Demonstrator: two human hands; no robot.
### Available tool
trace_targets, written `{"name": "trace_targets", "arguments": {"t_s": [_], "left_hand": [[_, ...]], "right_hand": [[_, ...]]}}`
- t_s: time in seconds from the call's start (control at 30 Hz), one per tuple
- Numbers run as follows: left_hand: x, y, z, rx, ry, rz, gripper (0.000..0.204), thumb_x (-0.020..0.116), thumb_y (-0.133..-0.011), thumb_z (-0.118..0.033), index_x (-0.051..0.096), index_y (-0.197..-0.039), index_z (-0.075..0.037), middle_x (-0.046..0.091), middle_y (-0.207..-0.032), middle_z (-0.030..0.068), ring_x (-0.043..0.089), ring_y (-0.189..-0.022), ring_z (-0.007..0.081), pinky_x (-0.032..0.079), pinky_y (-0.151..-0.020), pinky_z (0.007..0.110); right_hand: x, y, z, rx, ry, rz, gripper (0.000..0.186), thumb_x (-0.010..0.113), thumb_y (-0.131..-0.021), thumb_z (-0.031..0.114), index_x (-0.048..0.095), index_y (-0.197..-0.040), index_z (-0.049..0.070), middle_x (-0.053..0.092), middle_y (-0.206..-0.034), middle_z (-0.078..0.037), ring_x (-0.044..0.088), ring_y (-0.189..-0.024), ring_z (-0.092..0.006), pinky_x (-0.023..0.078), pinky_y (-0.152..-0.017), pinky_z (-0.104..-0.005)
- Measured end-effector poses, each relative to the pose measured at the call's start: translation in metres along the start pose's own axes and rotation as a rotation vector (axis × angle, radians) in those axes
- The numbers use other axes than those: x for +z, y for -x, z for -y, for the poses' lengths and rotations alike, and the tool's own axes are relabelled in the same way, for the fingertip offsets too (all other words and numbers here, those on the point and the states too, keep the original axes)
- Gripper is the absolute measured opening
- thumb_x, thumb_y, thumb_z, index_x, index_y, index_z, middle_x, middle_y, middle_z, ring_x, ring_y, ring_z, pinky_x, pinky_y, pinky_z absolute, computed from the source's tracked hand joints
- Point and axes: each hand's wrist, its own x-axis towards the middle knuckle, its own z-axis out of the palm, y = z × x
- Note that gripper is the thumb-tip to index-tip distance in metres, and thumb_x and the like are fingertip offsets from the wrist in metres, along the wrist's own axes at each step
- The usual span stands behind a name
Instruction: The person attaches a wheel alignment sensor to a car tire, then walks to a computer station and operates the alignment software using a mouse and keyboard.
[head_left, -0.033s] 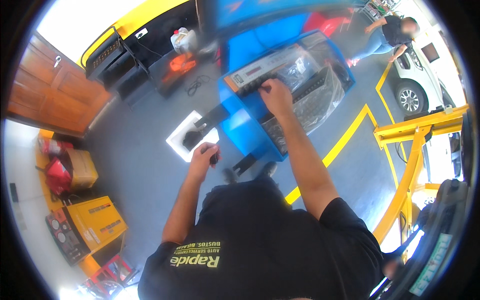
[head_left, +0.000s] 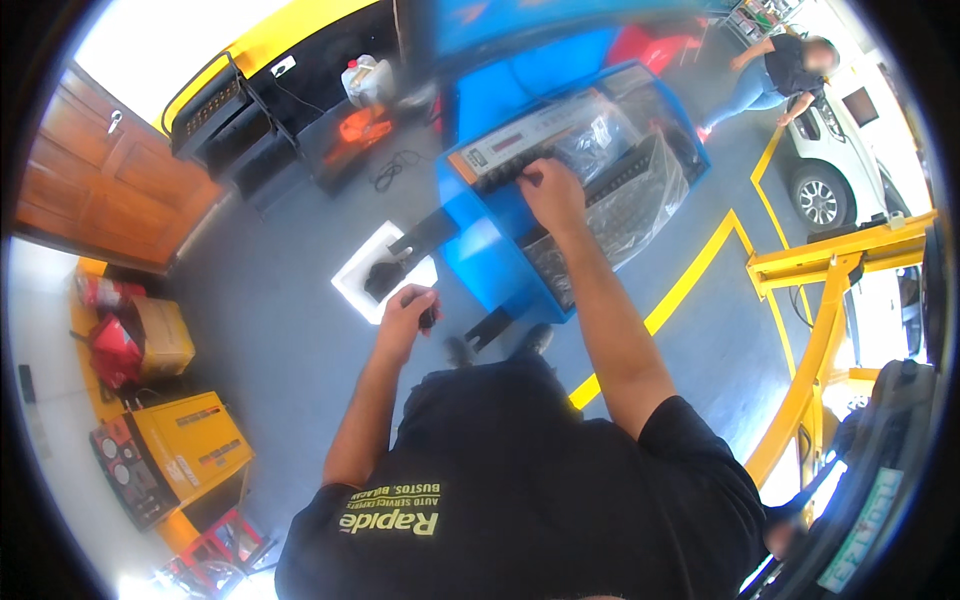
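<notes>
My right hand reaches over a blue workshop machine. Its fingers are closed in a pinch beside a row of black parts, just below a grey control panel with a small red display. What the fingertips hold, if anything, is hidden. Lower and to the left, my left hand is curled around a small dark object whose kind I cannot make out. Past that hand, a white foam piece with a dark hollow lies on the floor. Clear plastic film covers part of the machine's top.
Two dark arms stick out from the machine toward my feet. Black chairs, a jug and an orange item stand far left. A yellow unit is at left. A yellow lift arm, white car and another person are at right.
</notes>
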Motion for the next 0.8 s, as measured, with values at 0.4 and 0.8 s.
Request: {"name": "trace_targets", "arguments": {"t_s": [0.4, 0.8], "left_hand": [[-0.003, -0.016, 0.003, -0.027, 0.01, -0.01, 0.02, 0.066, -0.101, -0.025, 0.068, -0.105, -0.005, 0.07, -0.092, 0.0068, 0.07, -0.079, 0.0156, 0.046, -0.055, 0.028], [-0.004, -0.019, 0.002, -0.001, -0.024, -0.007, 0.019, 0.066, -0.101, -0.024, 0.067, -0.104, -0.005, 0.07, -0.092, 0.0067, 0.07, -0.079, 0.0157, 0.045, -0.055, 0.028]], "right_hand": [[-0.011, -0.025, -0.027, 0.137, -0.026, -0.05, 0.02, 0.075, -0.09, 0.017, 0.077, -0.104, 0.004, 0.074, -0.114, -0.016, 0.069, -0.109, -0.0359, 0.054, -0.096, -0.0481], [-0.002, -0.024, -0.029, 0.103, -0.003, -0.054, 0.017, 0.076, -0.09, 0.02, 0.074, -0.1, 0.006, 0.07, -0.113, -0.014, 0.067, -0.11, -0.0362, 0.054, -0.095, -0.0481]]}}
